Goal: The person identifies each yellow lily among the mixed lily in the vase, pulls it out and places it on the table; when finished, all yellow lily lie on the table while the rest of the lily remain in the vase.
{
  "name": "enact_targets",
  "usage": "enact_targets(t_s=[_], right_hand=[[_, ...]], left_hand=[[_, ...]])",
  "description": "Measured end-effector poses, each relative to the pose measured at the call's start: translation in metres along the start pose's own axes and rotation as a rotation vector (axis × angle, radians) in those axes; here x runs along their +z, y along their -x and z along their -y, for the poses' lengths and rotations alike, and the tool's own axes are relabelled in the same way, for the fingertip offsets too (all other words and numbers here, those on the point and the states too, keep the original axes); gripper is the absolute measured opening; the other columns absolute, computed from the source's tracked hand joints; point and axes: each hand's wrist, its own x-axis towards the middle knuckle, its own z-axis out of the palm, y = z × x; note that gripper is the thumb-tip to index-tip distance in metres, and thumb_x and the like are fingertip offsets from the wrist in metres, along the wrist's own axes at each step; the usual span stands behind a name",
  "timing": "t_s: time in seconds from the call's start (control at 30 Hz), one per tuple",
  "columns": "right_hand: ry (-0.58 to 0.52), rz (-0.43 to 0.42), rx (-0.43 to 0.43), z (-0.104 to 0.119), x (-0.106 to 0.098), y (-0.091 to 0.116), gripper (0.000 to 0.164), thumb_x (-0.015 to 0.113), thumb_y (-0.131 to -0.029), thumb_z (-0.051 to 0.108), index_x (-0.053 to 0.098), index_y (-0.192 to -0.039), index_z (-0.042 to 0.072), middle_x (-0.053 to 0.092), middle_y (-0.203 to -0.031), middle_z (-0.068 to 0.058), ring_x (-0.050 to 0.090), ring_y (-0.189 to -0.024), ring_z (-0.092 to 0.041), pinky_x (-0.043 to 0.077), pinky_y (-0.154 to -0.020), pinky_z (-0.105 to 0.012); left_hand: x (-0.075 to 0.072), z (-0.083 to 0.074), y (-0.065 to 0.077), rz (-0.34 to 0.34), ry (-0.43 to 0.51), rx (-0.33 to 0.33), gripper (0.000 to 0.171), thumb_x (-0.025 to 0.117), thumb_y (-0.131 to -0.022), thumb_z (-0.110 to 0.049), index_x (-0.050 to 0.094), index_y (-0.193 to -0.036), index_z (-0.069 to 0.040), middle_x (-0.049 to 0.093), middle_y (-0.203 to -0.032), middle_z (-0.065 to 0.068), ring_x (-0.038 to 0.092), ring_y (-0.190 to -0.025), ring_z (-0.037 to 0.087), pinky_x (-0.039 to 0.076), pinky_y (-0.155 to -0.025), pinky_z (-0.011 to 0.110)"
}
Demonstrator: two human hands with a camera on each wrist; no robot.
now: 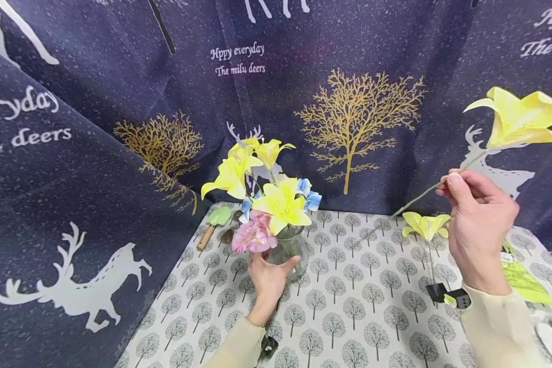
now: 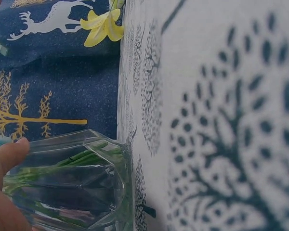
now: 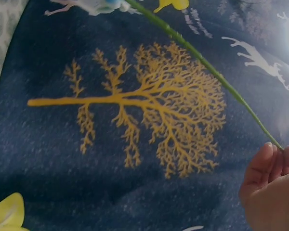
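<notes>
Carefully, the person's right hand [image 1: 480,225] pinches the thin green stem [image 1: 420,197] of a yellow lily [image 1: 517,122] between thumb and fingers, holding it up above the right side of the table [image 1: 331,312]. The bloom is at the upper right, beyond the hand, while the stem slants down to the left, its lower end well apart from the vase. The left hand [image 1: 268,281] has its grip on the clear glass vase [image 1: 300,255], which stands upright near the back of the table; the thumb lies along the near side. Several yellow flowers [image 1: 282,205], a pink flower [image 1: 256,234] and blue flowers [image 1: 309,197] rise from the vase, and the left wrist view shows green stems [image 2: 77,159] inside the glass. Another yellow lily [image 1: 427,225] is at the table's far edge, just left of the right hand. To the left of the vase lies a small trowel [image 1: 207,237] with a green blade and a wooden handle. A bright yellow-green packet [image 1: 526,283] lies beyond the right forearm. Behind everything hangs a dark blue cloth [image 1: 267,102] printed with golden trees, pale deer and white lettering.
</notes>
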Motion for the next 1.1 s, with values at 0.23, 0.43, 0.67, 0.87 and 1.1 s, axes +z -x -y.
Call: enact_targets(t_s=[0.23, 0.43, 0.67, 0.87, 1.1], right_hand=[[0.162, -0.055, 0.134, -0.004, -0.023, 0.003, 0.015, 0.072, -0.078, -0.019, 0.07, -0.093, -0.02, 0.076, -0.075, -0.016, 0.069, -0.054, -0.021, 0.06, -0.054, -0.024], [0.421, 0.011, 0.303, -0.017, -0.049, 0.007, 0.01, 0.076, -0.082, -0.008, 0.076, -0.092, -0.006, 0.078, -0.073, -0.006, 0.07, -0.055, -0.012, 0.058, -0.056, -0.018], [0.731, 0.202, 0.429, -0.038, -0.079, 0.015, 0.005, 0.075, -0.089, 0.007, 0.079, -0.092, 0.01, 0.075, -0.068, 0.01, 0.067, -0.059, -0.002, 0.055, -0.057, -0.013], [1.002, 0.308, 0.502, -0.051, -0.101, 0.022, 0.006, 0.073, -0.093, 0.021, 0.077, -0.091, 0.026, 0.072, -0.069, 0.022, 0.067, -0.061, 0.003, 0.054, -0.061, -0.011], [1.065, 0.391, 0.577, -0.07, -0.124, 0.027, 0.011, 0.067, -0.097, 0.022, 0.075, -0.093, 0.028, 0.069, -0.074, 0.026, 0.068, -0.066, 0.001, 0.06, -0.066, -0.018]], left_hand=[[-0.002, 0.0, 0.0, -0.009, -0.004, 0.003, 0.097, 0.1, -0.048, -0.04, 0.06, -0.132, -0.013, 0.065, -0.133, 0.01, 0.059, -0.126, 0.033, 0.047, -0.11, 0.054], [-0.002, 0.001, -0.001, -0.017, -0.007, 0.027, 0.097, 0.1, -0.047, -0.04, 0.06, -0.132, -0.013, 0.065, -0.133, 0.011, 0.06, -0.126, 0.033, 0.047, -0.11, 0.053], [-0.002, 0.0, -0.001, -0.014, -0.001, 0.026, 0.099, 0.1, -0.048, -0.038, 0.058, -0.134, -0.015, 0.064, -0.136, 0.011, 0.058, -0.128, 0.033, 0.046, -0.111, 0.053], [-0.002, -0.001, 0.0, 0.001, -0.003, 0.011, 0.099, 0.1, -0.049, -0.039, 0.057, -0.135, -0.015, 0.063, -0.137, 0.01, 0.058, -0.129, 0.034, 0.046, -0.112, 0.054], [-0.002, -0.001, 0.0, 0.01, 0.0, 0.026, 0.101, 0.099, -0.049, -0.041, 0.056, -0.137, -0.016, 0.063, -0.138, 0.008, 0.058, -0.13, 0.032, 0.046, -0.112, 0.054]])
